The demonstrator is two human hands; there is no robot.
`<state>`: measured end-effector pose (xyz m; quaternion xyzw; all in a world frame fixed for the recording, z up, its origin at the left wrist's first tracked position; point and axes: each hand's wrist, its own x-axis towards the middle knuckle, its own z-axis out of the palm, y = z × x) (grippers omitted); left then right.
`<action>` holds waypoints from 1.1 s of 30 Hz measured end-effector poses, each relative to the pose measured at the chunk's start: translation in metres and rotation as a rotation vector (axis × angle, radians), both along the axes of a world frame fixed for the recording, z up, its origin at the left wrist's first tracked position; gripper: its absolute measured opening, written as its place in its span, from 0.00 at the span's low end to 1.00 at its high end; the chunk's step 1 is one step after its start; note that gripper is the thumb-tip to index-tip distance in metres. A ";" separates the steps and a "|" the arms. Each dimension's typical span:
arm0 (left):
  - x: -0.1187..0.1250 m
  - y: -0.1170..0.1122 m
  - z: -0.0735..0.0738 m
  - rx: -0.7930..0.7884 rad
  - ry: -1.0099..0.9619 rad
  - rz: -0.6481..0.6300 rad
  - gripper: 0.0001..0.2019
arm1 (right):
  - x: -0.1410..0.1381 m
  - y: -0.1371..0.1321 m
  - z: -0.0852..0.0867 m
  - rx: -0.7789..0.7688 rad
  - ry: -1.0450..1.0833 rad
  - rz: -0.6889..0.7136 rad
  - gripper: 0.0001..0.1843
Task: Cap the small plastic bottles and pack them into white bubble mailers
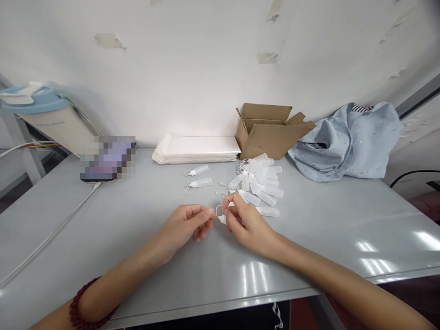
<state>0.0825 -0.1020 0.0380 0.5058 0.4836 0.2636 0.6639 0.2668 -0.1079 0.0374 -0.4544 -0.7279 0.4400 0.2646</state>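
The right hand [245, 222] pinched a small translucent white plastic dropper bottle [222, 219] just above the smooth grey tabletop [137, 229]. The left hand [187, 224] gripped the bottle's thin tether loop with its fingertips. A heap of similar translucent plastic bottles [259, 181] lay just behind both hands, near an open brown cardboard box [271, 133].

Two small plastic bottles [197, 170] lie apart at the left. One held bottle [222, 219] is in the grip of the left hand [182, 227] and right hand [249, 224]. The pile [259, 181] holds roughly a dozen. There is one cardboard box [268, 133], one white stack [197, 149] and one blue bag [350, 142].
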 end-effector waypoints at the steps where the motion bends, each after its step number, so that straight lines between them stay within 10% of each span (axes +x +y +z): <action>1: 0.001 -0.001 0.000 0.042 0.034 -0.016 0.15 | 0.000 0.000 -0.001 -0.006 0.004 0.002 0.08; 9: -0.003 -0.001 0.003 0.086 0.071 -0.106 0.15 | -0.003 -0.005 0.002 -0.027 0.029 0.009 0.03; 19: -0.041 0.035 0.007 0.276 0.442 0.221 0.15 | 0.016 0.011 0.009 0.209 0.019 -0.201 0.07; 26: -0.038 0.036 0.000 0.512 0.937 0.152 0.20 | 0.015 0.003 0.011 0.313 -0.011 -0.101 0.07; 33: -0.038 0.050 -0.001 1.007 0.864 -0.150 0.24 | 0.017 0.002 0.014 0.400 0.009 -0.092 0.06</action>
